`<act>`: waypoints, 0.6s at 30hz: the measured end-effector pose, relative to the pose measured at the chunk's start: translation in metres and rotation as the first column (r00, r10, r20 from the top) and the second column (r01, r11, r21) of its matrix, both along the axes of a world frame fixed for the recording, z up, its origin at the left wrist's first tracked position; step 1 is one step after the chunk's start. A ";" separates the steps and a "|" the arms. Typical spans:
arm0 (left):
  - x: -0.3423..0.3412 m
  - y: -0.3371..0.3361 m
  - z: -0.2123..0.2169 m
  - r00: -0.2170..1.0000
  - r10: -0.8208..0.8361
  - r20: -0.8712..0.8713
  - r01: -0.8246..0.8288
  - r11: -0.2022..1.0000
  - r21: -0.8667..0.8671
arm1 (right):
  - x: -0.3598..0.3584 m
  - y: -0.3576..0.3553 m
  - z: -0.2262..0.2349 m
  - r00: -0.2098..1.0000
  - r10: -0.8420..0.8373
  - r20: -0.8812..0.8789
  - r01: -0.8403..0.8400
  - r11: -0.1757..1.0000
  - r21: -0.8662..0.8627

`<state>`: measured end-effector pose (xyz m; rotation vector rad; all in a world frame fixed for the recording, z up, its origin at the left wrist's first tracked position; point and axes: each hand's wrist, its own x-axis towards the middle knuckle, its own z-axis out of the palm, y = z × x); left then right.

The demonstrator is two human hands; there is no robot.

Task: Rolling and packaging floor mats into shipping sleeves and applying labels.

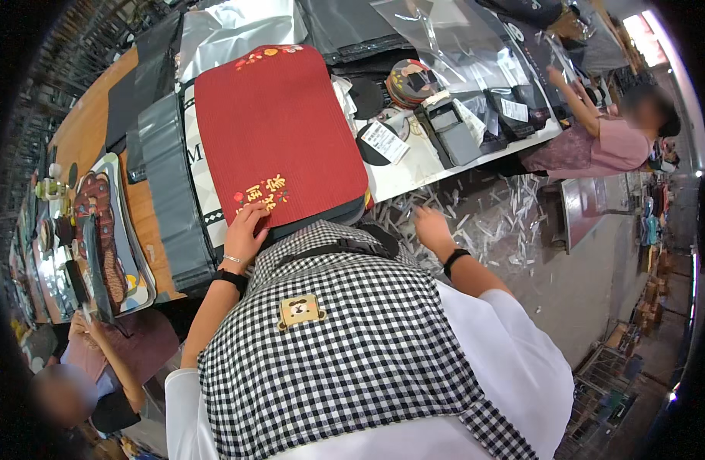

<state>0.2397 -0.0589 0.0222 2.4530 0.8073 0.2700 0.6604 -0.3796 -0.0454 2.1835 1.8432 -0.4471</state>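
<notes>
Left hand flat on the near edge of the red ribbed mat, fingers spread over the yellow embroidered corner, pressing rather than clamping. Black wristband and thin bracelet showing at that wrist. Red ribbed mat lying square on the white table, its near edge hanging just past the table rim, over the checked apron. Under the mat, a grey plastic bag spreading out to the left, plus a white sheet with black edging.

Right hand off the table, hovering over the floor just beside the table edge, fingers loosely curled, nothing visible in them, though the palm faces away, so cannot tell for sure. Black band on that wrist too. Littered floor below it, pale strips scattered all over.

Further back on the table: a round patterned disc, a grey box, clear plastic sleeves, a white tag. Far right, another person in a pink top, arm raised to the table. Lower left, another person's hand near a printed mat on the wooden surface.
</notes>
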 end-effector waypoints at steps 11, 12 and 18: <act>-0.008 -0.005 -0.011 0.997 0.075 -0.003 -0.075 0.997 -0.012 | 0.152 0.112 0.054 0.900 -0.420 0.116 0.192 0.621 0.760; -0.008 -0.005 -0.008 0.996 0.092 -0.007 -0.092 0.996 -0.005 | 0.166 0.123 0.053 0.892 -0.342 0.295 -0.010 0.639 0.769; -0.002 -0.019 0.007 0.992 0.078 -0.102 -0.082 0.996 -0.031 | 0.206 0.146 0.064 0.873 -0.123 0.473 0.025 0.978 0.209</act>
